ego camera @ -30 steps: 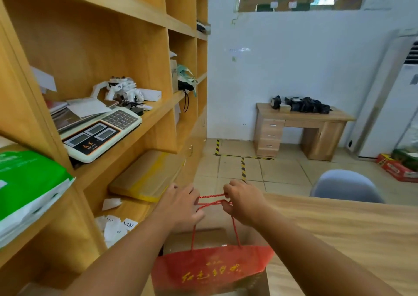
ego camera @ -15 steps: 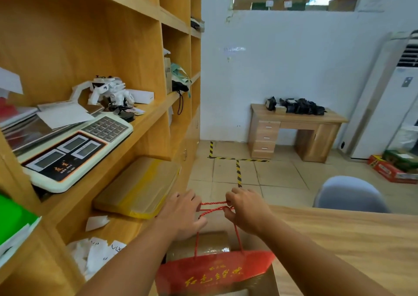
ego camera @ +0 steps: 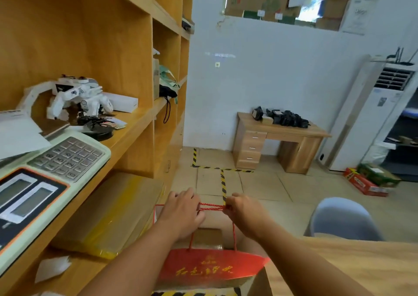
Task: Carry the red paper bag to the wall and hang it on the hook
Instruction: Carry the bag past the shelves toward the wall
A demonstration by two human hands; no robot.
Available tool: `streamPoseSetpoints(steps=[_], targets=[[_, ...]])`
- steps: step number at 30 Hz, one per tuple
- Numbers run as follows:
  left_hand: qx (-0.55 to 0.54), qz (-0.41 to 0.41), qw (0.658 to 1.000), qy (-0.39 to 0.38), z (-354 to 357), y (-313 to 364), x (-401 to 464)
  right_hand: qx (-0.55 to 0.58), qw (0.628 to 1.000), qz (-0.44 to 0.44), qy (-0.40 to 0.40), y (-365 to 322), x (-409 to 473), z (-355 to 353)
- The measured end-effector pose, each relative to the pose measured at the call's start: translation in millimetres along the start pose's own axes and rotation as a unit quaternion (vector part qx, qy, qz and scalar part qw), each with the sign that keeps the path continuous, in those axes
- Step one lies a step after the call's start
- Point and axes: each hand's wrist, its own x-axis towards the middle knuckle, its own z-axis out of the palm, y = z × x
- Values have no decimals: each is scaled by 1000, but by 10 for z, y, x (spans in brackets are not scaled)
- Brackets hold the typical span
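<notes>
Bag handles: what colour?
Red twisted cord, stretched between both hands, clearest in the head view.

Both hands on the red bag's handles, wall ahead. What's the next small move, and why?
Probably keep walking toward the white wall, aiming at the small fitting that may be the hook. The left hand and right hand hold the rope handles taut between them, the red paper bag hangs below, and open floor lies ahead.

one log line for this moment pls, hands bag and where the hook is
left hand: gripping red rope handles | right hand: gripping same | red paper bag: hanging below hands | hook: on white wall ahead, not reached
</notes>
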Motion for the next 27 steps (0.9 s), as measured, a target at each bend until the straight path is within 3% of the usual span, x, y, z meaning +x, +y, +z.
streamPoseSetpoints(steps=[13,27], targets=[[61,45,997,-14,230,-308,1245,4,1000,10,13,762,1111,340],[6,67,998,11,929,-925,3106,-38,999,25,-12,1687,2720,883]])
